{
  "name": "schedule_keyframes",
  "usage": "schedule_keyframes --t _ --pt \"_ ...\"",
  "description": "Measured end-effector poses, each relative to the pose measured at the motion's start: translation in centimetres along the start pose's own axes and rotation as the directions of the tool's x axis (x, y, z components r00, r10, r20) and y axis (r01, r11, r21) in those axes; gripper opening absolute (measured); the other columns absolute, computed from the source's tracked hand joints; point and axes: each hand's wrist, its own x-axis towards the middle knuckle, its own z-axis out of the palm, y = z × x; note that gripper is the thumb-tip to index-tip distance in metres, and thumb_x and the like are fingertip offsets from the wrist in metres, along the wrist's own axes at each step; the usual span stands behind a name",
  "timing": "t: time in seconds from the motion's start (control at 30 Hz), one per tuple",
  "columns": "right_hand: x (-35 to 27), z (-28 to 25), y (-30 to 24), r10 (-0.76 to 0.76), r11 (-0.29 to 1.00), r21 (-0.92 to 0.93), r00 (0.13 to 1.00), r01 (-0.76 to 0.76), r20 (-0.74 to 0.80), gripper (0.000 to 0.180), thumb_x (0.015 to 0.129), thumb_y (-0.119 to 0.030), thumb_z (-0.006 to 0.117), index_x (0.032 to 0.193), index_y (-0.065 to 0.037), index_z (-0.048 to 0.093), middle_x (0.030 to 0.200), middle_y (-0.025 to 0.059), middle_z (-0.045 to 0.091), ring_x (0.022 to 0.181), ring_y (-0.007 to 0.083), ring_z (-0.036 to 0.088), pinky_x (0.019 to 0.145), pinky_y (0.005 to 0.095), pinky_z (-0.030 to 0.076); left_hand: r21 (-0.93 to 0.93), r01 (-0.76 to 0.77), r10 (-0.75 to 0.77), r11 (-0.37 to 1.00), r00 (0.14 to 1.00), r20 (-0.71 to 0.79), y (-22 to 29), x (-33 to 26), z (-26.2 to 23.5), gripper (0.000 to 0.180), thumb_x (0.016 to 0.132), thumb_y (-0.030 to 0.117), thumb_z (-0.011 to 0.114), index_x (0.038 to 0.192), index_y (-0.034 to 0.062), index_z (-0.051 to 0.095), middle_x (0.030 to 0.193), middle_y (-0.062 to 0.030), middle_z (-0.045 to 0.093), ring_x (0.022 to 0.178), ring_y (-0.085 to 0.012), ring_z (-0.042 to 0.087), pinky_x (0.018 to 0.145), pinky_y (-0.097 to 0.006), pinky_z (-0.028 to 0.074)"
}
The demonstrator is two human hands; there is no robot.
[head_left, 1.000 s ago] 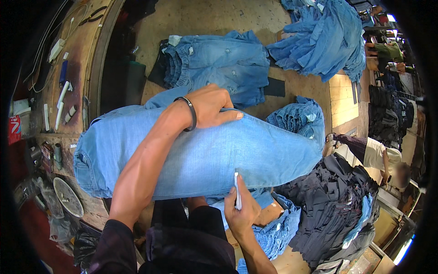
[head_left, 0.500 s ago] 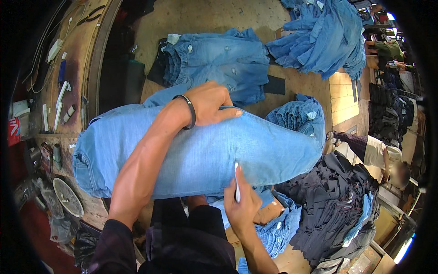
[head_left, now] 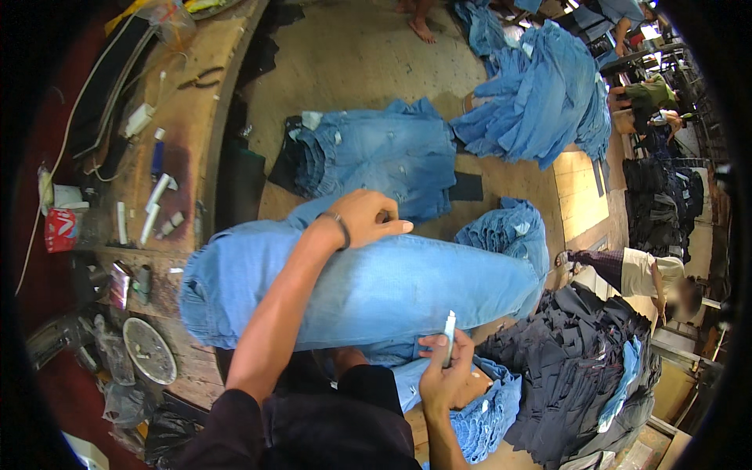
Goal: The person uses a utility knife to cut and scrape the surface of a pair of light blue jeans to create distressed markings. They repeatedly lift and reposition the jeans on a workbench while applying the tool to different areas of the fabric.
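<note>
While my left hand (head_left: 366, 222) lies flat, fingers together, on the light-blue jeans leg (head_left: 368, 290) stretched across frame centre, my right hand (head_left: 443, 374) pinches a white marker (head_left: 449, 338) upright at its lower edge; folded jeans (head_left: 376, 153) lie above, dark trousers (head_left: 580, 360) at lower right.

Dark sleeves, dark wristband (head_left: 338, 227) on left wrist

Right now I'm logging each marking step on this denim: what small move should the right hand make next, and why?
Probably bring the white marker in the right hand up onto the light blue jeans leg. Its tip sits at the cloth's lower edge, and the left hand rests on top of the leg, pinning it flat.
</note>
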Motion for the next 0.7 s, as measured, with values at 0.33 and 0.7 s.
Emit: schedule_keyframes --t 0.33,0.7 --pt "3.3 13.9 -8.9 -0.314 0.935 -0.092 0.919 0.343 0.236 0.015 0.098 -0.008 0.069 0.111 0.000 0.069 0.097 0.0109 0.065 0.094 0.0230 0.064 0.084 0.0354 0.053 0.161 0.648 -0.225 0.744 0.470 -0.853 -1.1 -27.0 -4.6 0.032 0.090 0.020 0.078 0.116 0.0037 0.067 0.117 -0.0233 0.062 0.114 -0.0432 0.058 0.100 -0.052 0.046" --pt "0.1 43.8 -15.0 -0.500 0.394 -0.049 0.259 0.918 0.827 0.020 0.086 -0.012 0.076 0.106 -0.009 0.073 0.105 0.0115 0.068 0.102 0.0364 0.061 0.083 0.0483 0.048 -0.383 0.462 -0.566 0.800 0.368 -0.738 -3.2 -31.8 -2.8 0.064 0.091 0.041 0.079 0.127 -0.0064 0.056 0.114 -0.0275 0.065 0.102 -0.0440 0.065 0.089 -0.050 0.054"
